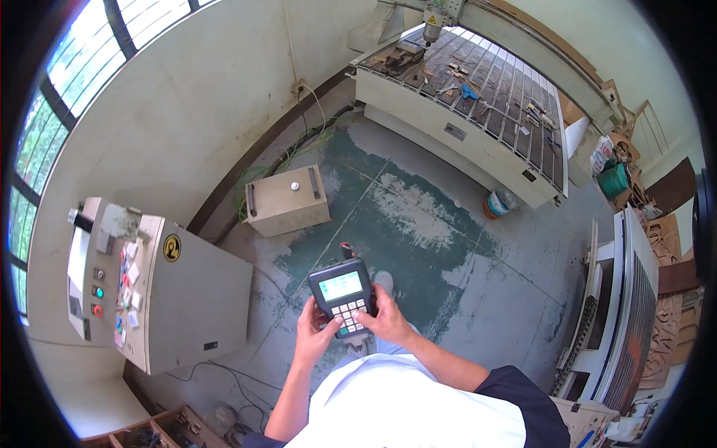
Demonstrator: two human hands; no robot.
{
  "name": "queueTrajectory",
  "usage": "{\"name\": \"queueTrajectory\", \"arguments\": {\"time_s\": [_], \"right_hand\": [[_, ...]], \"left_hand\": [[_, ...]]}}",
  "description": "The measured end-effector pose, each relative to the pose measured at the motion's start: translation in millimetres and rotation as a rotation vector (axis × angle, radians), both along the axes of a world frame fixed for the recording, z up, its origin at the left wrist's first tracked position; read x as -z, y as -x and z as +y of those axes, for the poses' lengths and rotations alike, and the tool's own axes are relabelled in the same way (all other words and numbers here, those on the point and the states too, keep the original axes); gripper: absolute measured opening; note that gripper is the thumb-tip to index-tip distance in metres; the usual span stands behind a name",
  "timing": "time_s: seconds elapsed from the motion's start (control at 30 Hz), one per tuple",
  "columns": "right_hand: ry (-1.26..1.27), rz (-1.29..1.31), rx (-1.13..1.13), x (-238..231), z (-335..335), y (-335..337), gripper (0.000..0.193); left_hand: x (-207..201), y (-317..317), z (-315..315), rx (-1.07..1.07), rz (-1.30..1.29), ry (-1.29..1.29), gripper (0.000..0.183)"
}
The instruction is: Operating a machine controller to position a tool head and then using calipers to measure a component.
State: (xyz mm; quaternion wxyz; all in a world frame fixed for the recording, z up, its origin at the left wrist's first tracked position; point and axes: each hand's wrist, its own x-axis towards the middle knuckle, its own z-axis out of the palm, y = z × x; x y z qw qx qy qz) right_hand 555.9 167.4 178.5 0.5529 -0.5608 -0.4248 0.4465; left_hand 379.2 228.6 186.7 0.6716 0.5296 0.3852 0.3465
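Observation:
Between my two hands I hold a black handheld controller (341, 293) with a lit screen on top and pale keys below it. My left hand (312, 334) is closed round its left side, the thumb lying at the lower left keys. Round the right side wraps my right hand (387, 316), its thumb on or just over the keys at the right. The fingers behind the controller are hidden. A dark plug or cable end with some red sticks up from its top edge.
A large slatted machine bed (478, 104) with a gantry spindle (434, 24) stands ahead. At left are a grey control cabinet (202, 299) and a low beige box (287, 201). Cables (239, 377) trail over the floor. A bucket (499, 203) sits by the bed; another slatted machine (624, 299) stands right.

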Motion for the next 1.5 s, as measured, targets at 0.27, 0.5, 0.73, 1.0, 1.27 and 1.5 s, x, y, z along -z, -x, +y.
{"name": "queueTrajectory", "arguments": {"time_s": [0.27, 0.5, 0.73, 1.0, 1.27, 1.5], "right_hand": [[0.077, 0.07, -0.106, 59, 147, -73, 0.053], [0.208, 0.098, -0.1, 149, 324, -195, 0.06], [0.355, 0.037, 0.05, 227, 447, -320, 0.066], [0.566, 0.09, 0.105, 304, 505, -380, 0.069], [0.715, 0.197, 0.158, 347, 528, -396, 0.077], [0.597, 0.359, 0.289, 387, 521, -397, 0.073]], "left_hand": [[50, -68, 128, -0.099, 0.059, 0.148, 0.06], [123, -196, 302, -0.189, 0.1, 0.226, 0.055], [219, -321, 448, -0.003, 0.269, 0.289, 0.056], [313, -374, 508, 0.096, 0.422, 0.393, 0.063], [380, -391, 533, 0.166, 0.281, 0.561, 0.069], [425, -390, 529, 0.192, 0.328, 0.522, 0.068]]}}
